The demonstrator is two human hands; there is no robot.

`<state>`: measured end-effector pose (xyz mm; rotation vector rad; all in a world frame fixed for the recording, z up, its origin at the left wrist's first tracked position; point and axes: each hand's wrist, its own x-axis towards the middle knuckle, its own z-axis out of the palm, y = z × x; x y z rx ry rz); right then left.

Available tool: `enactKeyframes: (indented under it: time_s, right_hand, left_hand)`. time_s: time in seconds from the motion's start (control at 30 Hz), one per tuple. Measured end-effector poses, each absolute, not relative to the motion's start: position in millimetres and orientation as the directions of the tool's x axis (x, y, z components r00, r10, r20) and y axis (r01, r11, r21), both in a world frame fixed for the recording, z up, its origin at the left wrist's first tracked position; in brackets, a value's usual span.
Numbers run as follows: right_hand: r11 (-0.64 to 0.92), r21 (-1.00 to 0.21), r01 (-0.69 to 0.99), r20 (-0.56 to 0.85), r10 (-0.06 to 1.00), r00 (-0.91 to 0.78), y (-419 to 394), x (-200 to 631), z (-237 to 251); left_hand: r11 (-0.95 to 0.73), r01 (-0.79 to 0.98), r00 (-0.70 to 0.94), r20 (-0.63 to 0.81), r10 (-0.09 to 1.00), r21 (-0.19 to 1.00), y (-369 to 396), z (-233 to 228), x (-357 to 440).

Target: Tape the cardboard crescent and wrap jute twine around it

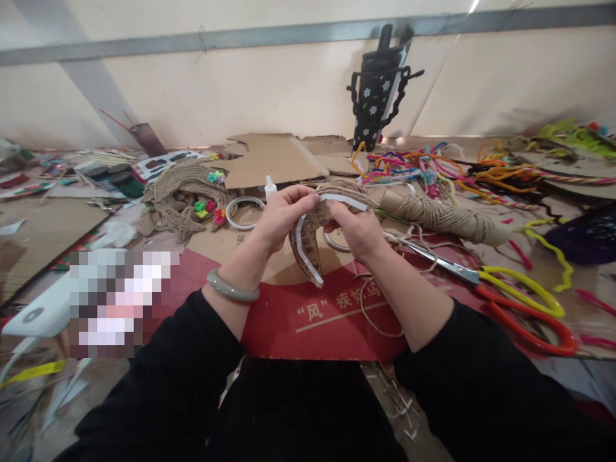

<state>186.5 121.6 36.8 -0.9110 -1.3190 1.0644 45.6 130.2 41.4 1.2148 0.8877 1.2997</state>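
Note:
Between my two hands is a curved cardboard piece, edged with brown twine, with white tape strips along its rim and printed characters on its face. My left hand pinches its upper left part between thumb and fingers. At the right side of the curve, my right hand is closed on the taped edge; some of its fingers are hidden behind the piece. Loose twine trails below my right hand. Just behind my left hand stands a white glue bottle. A white ring lies left of that hand.
Scissors with yellow and red handles lie at right, near a twine-wound cardboard tube. Twine-covered shapes sit at left. Colourful pipe cleaners and a black flowered tumbler are behind. Red cardboard lies under my forearms.

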Motion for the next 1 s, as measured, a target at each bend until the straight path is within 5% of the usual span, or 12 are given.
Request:
enactKeyframes:
  time_s: [0.67,1.0]
  right_hand:
    - [0.361,-0.924,-0.125,0.362,0.932,0.021,124.2,183.5,36.1]
    - [0.229,-0.958,-0.176,0.243,0.968,-0.067,124.5,185.3,35.4]
  left_hand:
    - [-0.143,-0.144,0.155,0.165,0.974,0.979,124.1,42.5,50.2]
    - [-0.141,-0.193,0.067,0.156,0.985,0.971,128.5,42.5,47.1]
